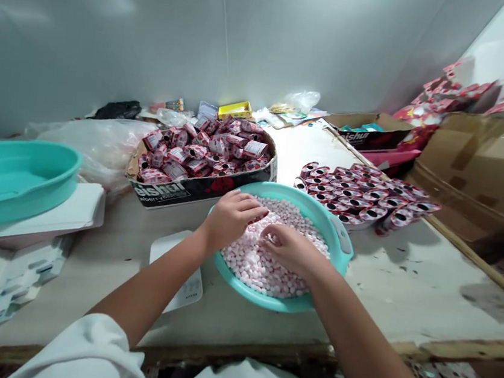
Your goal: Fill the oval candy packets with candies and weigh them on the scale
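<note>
A turquoise plastic basin (261, 304) on the table is filled with small pale pink candies (265, 269). My left hand (234, 216) reaches over the basin's left side, its fingers extended together above the candies. From the right, my right hand (293, 251) dips into the middle of the heap with curled fingers and thumb close together. Whatever lies between those fingers is hidden. Just behind the basin stands a low cardboard box (160, 197) heaped with red-and-white printed packets (196, 152). Several similar packets (365, 193) stand upright with open ends to the right.
A white scale (188, 291) sits partly under the basin's left edge. At the far left rests another turquoise basin (15, 186) on white card sheets. Large brown cartons (486, 167) line the right side. Plastic bags (98, 141) and a yellow box (235, 110) lie by the wall.
</note>
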`<control>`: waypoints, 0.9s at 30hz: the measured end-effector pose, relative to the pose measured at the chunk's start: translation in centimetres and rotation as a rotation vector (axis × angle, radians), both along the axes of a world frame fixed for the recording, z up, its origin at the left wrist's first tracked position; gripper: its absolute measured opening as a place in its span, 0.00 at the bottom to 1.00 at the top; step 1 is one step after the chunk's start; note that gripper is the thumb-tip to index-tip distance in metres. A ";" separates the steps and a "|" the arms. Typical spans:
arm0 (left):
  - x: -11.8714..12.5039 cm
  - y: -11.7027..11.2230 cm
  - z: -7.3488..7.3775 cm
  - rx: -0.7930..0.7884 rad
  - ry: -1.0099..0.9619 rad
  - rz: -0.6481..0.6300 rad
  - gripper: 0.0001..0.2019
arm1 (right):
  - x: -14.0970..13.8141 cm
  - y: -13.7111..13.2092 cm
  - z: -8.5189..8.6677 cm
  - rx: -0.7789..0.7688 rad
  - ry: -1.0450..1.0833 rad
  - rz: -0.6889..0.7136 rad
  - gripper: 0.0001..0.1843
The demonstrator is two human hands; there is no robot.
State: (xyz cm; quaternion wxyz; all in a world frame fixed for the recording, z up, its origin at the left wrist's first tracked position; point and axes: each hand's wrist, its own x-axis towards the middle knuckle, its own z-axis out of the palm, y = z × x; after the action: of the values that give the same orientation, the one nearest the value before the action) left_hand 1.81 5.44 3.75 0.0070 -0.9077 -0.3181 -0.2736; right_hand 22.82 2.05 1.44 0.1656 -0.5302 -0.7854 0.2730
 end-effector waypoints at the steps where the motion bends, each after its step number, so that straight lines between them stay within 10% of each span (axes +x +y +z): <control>1: -0.4 0.2 0.1 0.006 -0.025 -0.010 0.18 | 0.0 0.0 0.0 -0.006 -0.004 0.002 0.09; 9: -2.1 2.4 0.5 -0.081 -0.037 -0.208 0.18 | 0.3 -0.1 -0.1 -0.042 -0.007 -0.046 0.15; 17: -1.6 1.1 -0.1 -0.040 -0.156 -0.149 0.21 | 0.2 -0.1 -0.1 -0.085 -0.003 -0.067 0.15; 27: -7.7 -8.6 -0.4 -0.494 -0.720 0.563 0.26 | 0.8 -0.1 -0.2 -0.128 -0.023 -0.031 0.19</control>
State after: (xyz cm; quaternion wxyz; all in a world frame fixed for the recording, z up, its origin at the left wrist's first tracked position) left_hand -5.92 -3.21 3.34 -0.2439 -0.6098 -0.5873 -0.4729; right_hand 23.58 1.94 1.25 0.1266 -0.5549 -0.7600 0.3138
